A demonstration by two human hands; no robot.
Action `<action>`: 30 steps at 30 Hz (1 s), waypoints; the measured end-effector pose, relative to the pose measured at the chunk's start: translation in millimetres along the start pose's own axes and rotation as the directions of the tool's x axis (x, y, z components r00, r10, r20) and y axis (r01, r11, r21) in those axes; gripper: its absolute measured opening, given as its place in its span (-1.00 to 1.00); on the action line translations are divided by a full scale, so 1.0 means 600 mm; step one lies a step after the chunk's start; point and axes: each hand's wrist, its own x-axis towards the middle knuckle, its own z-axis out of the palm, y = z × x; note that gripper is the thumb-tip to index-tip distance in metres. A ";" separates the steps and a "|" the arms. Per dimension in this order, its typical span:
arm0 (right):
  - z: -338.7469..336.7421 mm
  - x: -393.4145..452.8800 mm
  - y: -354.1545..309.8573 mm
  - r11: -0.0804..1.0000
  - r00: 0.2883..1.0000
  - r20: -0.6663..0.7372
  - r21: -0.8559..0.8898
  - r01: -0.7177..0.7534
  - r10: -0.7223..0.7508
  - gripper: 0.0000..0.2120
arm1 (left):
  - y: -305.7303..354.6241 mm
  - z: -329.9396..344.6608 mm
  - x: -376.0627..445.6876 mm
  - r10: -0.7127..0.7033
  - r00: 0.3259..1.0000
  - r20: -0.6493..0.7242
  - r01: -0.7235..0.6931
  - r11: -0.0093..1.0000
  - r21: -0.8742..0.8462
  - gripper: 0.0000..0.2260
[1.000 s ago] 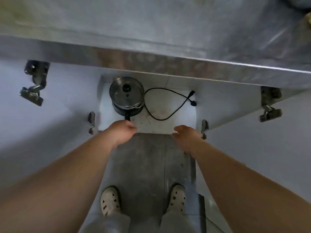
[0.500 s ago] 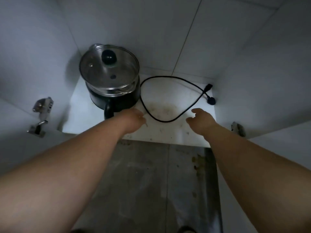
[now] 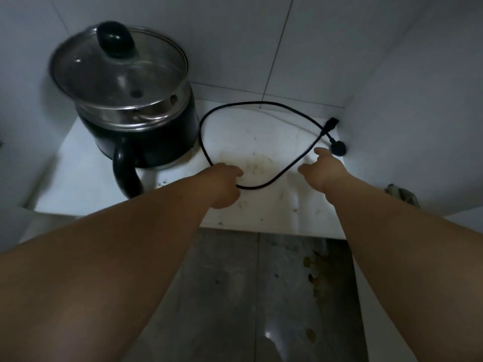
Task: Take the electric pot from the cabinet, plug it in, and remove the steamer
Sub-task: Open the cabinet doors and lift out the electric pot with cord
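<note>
A black electric pot (image 3: 146, 137) with a curved handle stands at the left back of the white cabinet floor (image 3: 261, 205). A steel steamer ring (image 3: 136, 113) and a glass lid with a black knob (image 3: 116, 39) sit on top of it. A loose black power cord (image 3: 251, 104) loops across the floor to a plug (image 3: 338, 148) at the right wall. My left hand (image 3: 224, 184) lies over the cord's near loop, fingers curled; whether it grips the cord is unclear. My right hand (image 3: 324, 171) is spread, fingertips just short of the plug.
White cabinet walls close in on the left, back and right. A hinge (image 3: 401, 193) sticks out at the right edge. Below the cabinet lies a stained grey tiled floor (image 3: 248, 296).
The view has dropped and closed in on the cabinet. Both hands reached farther inside: the left from beside the pot handle onto the cord, the right toward the plug.
</note>
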 end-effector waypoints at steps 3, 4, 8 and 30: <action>0.009 0.015 0.012 1.000 1.000 -0.014 0.017 0.003 -0.003 -0.37 | -0.002 0.012 0.015 -0.048 0.999 -0.007 0.048 0.986 0.161 -0.51; 0.009 0.018 0.013 1.000 1.000 -0.025 0.019 0.005 -0.004 -0.35 | -0.005 0.015 0.015 -0.056 0.998 -0.026 0.060 0.976 0.208 -0.53; -0.003 0.043 0.007 0.997 0.992 -0.116 0.050 0.055 -0.049 -0.29 | -0.024 0.022 0.008 -0.061 0.996 -0.066 0.081 0.926 0.369 -0.71; 0.063 0.074 -0.027 0.990 0.998 -0.043 -0.140 0.030 -0.036 -0.39 | -0.053 0.061 -0.022 0.042 0.998 -0.055 -0.022 0.946 0.323 -0.77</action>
